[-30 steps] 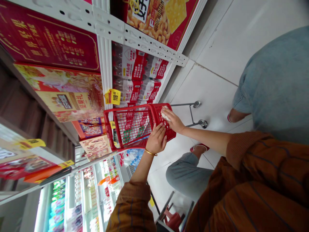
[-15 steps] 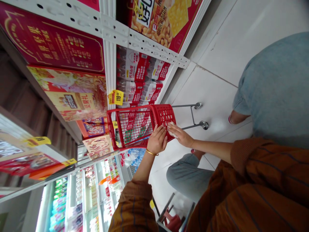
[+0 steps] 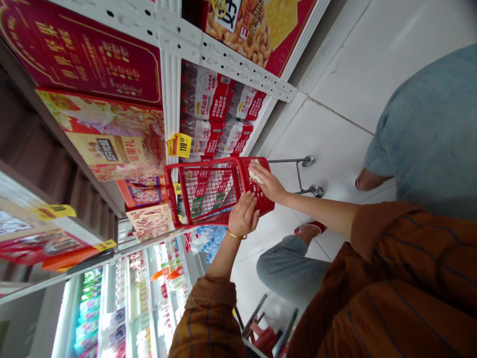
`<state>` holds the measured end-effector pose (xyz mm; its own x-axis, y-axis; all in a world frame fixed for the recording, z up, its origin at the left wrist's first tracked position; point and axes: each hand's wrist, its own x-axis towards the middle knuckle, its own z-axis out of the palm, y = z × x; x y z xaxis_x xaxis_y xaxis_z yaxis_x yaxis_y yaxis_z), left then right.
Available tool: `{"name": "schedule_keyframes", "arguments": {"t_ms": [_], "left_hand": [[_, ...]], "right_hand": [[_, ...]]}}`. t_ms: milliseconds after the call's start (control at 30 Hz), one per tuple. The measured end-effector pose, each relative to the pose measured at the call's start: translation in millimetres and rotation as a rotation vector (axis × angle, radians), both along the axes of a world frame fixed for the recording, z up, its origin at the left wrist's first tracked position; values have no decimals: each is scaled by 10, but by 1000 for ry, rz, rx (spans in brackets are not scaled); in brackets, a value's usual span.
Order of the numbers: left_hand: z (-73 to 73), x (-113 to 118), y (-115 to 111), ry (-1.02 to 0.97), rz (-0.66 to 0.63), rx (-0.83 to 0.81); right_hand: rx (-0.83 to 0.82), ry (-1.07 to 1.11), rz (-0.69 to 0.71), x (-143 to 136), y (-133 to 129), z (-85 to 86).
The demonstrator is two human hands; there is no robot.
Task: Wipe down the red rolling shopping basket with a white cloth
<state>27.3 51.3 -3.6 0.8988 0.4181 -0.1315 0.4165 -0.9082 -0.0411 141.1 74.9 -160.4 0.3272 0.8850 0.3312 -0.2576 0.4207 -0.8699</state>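
Note:
The view is turned sideways. A small red shopping cart [image 3: 208,165] with a mesh basket and grey metal legs stands before the shelves. My left hand [image 3: 243,214], with a gold bangle at the wrist, grips the cart's rim at its near corner, fingers close together over the edge. My right hand [image 3: 271,185] presses a white crumpled cloth [image 3: 255,172] against the red slotted panel of the cart. The cloth is partly hidden under the fingers, so whether it is fabric or tissue I cannot tell.
Shelves hold packs of bottled water [image 3: 210,94], a nut gift box [image 3: 115,144] and a yellow price tag [image 3: 180,145]. A lit refrigerated display [image 3: 130,298] lies beyond. Below me is a tiled floor [image 3: 335,99], with a grey-framed object with red parts [image 3: 264,338] at the bottom.
My right hand has moved with the cloth across the cart's panel, away from my left hand. My left hand stays at the rim. The view has shifted slightly.

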Motion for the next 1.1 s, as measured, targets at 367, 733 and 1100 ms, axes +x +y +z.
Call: {"name": "schedule_keyframes", "arguments": {"t_ms": [367, 733, 1100], "left_hand": [[-20, -35, -7, 4, -3, 1], [-56, -24, -70, -52, 70, 228], [-541, 154, -739, -312, 769, 474]], "right_hand": [[127, -75, 60, -368, -789, -49], [297, -234, 105, -353, -1030, -145], [626, -479, 105, -72, -491, -38]]}}
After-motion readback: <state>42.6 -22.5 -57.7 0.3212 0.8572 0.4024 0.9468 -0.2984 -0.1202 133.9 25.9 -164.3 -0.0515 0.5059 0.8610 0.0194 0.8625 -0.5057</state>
